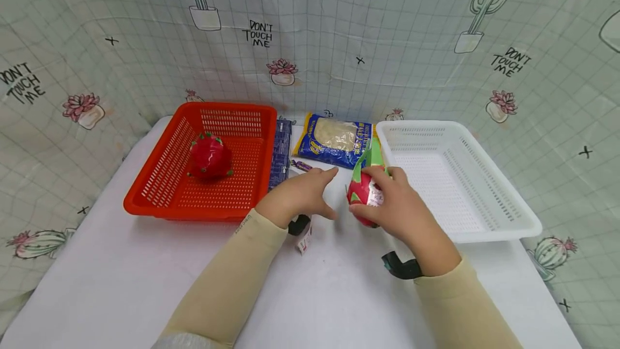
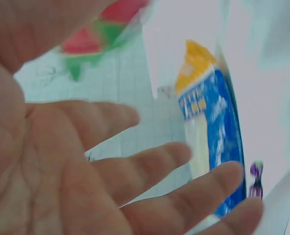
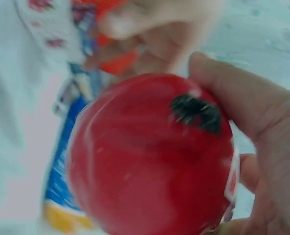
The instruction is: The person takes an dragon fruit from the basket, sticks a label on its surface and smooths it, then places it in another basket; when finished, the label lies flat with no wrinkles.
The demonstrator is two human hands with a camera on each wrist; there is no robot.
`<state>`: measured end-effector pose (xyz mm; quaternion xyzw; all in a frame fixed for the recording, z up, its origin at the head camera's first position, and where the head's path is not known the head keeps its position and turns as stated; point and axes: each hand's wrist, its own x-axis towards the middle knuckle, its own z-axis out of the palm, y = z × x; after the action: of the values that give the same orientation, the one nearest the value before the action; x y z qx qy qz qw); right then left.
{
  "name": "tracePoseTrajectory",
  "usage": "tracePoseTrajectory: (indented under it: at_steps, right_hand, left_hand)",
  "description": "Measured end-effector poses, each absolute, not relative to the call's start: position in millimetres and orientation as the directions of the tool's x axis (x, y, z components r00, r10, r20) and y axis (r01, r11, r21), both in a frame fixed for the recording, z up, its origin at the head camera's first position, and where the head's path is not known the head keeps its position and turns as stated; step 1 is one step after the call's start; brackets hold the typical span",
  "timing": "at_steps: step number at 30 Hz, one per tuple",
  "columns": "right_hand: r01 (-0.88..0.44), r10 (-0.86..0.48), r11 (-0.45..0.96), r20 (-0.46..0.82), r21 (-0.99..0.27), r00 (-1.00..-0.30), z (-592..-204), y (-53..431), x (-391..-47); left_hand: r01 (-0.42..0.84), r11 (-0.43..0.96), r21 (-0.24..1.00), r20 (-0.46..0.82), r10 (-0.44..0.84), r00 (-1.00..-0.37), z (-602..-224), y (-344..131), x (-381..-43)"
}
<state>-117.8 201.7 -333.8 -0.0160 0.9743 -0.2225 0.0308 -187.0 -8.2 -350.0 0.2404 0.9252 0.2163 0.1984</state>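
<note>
In the head view my right hand (image 1: 394, 201) grips a dragon fruit (image 1: 359, 193), pink-red with long green leaf tips and a white label, beside the white basket's left wall. Up close in the right wrist view, the fruit's smooth red end (image 3: 149, 161) shows a dark stem scar, with thumb and fingers around its side. Left of it, my left hand (image 1: 302, 190) hovers over the table with fingers spread and nothing in the palm. Another dragon fruit (image 1: 210, 156) lies inside the red basket (image 1: 201, 214).
A white basket (image 1: 462, 236) stands at the right. Behind the hands lie a blue and yellow food packet (image 1: 334, 139), a purple-wrapped sweet (image 1: 302, 165) and a dark blue packet (image 1: 281, 149) along the red basket. A small white and red packet (image 1: 304, 241) is partly hidden under my left wrist.
</note>
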Motion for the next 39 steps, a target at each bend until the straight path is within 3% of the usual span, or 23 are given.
tracePoseTrajectory:
  at_steps: [7,12,14,18,23,32,39]
  right_hand:
    - [-0.044,-0.011,0.942,0.099,-0.332,-0.995,-288.7,260.1,-106.1]
    - [-0.064,-0.037,0.964,0.11,-0.258,-0.993,-275.0,308.5,-114.4]
    - [-0.074,-0.056,0.97,0.084,-0.232,-0.995,-272.0,324.0,-120.3]
    - [-0.097,-0.098,0.975,0.009,-0.201,-0.995,-270.7,347.6,-136.5]
    - [-0.107,-0.132,0.974,-0.122,-0.198,-0.984,-275.2,370.4,-157.1]
    - [-0.059,-0.111,0.983,-0.313,-0.172,-0.943,-287.6,412.7,-170.8]
    - [-0.05,-0.119,0.978,-0.343,-0.203,-0.932,-301.6,424.0,-175.4]
  left_hand:
    - [0.356,0.656,0.665,-0.166,0.595,-0.787,-359.9,23.0,-170.5]
    - [0.327,0.507,0.797,-0.076,0.622,-0.78,-373.0,71.8,-149.3]
    - [0.319,0.472,0.822,-0.063,0.632,-0.773,-379.5,94.2,-141.1]
    - [0.34,0.533,0.775,-0.088,0.624,-0.777,-390.3,132.5,-125.9]
    - [0.248,0.581,0.775,-0.13,0.531,-0.837,-395.9,155.3,-118.5]
    - [0.111,0.502,0.858,-0.14,0.435,-0.89,-392.7,153.7,-129.2]
    - [0.067,0.448,0.892,-0.15,0.432,-0.889,-389.8,139.7,-147.6]
